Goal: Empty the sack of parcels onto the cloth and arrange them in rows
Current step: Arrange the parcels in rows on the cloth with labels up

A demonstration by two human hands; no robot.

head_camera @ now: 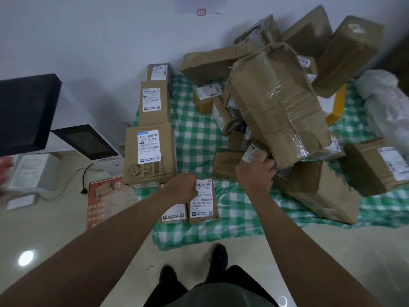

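Observation:
A green and white checked cloth [199, 134] lies on the floor. Along its left edge three labelled cardboard boxes [150, 151] stand in a line running away from me. Two small labelled parcels [202, 200] lie side by side at the near edge. My left hand [183, 187] hovers over them with its fingers curled and nothing visible in it. My right hand [254, 171] grips the lower end of a large taped brown parcel [276, 103], which is tilted up over a jumbled pile of parcels [223, 116]. A pale crumpled sack [385, 103] lies at the far right.
More big brown boxes [347, 54] lean against the white wall behind the pile. A white counter with a dark screen [88, 142], a cable and a red sign [106, 202] are on the left. My shoes [218, 262] stand on the shiny floor just before the cloth's near edge.

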